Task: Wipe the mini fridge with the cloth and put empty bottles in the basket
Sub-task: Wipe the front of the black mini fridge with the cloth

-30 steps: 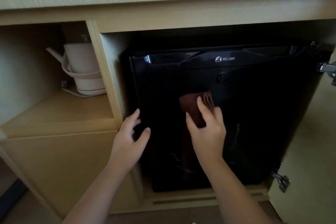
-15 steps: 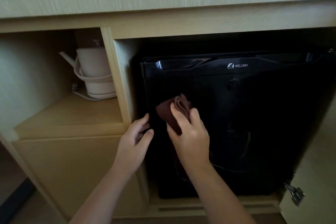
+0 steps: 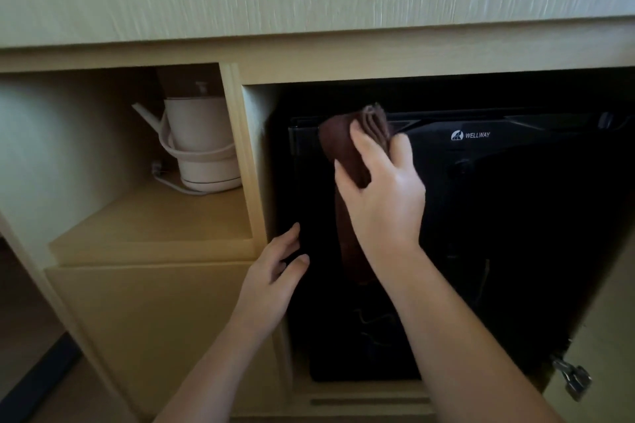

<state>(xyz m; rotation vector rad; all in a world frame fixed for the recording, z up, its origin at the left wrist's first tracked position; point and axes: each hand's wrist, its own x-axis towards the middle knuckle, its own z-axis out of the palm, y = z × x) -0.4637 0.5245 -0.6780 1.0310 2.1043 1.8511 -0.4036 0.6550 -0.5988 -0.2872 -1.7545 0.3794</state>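
Observation:
A black mini fridge [image 3: 515, 233] with a closed glossy door stands inside a light wooden cabinet. My right hand [image 3: 385, 196] grips a folded dark brown cloth [image 3: 347, 151] and presses it against the door's upper left corner, near the top edge. My left hand [image 3: 275, 278] rests with loosely spread fingers at the door's left edge, about mid-height, holding nothing. No bottles or basket are in view.
A white electric kettle [image 3: 202, 144] on its base stands on the open shelf [image 3: 154, 227] to the left. A closed cabinet front lies below that shelf. The open cabinet door with metal hinges [image 3: 572, 381] is at the right.
My right hand has slid the cloth left and then up the door, from its middle to the upper left corner. My left hand stayed at the door's left edge.

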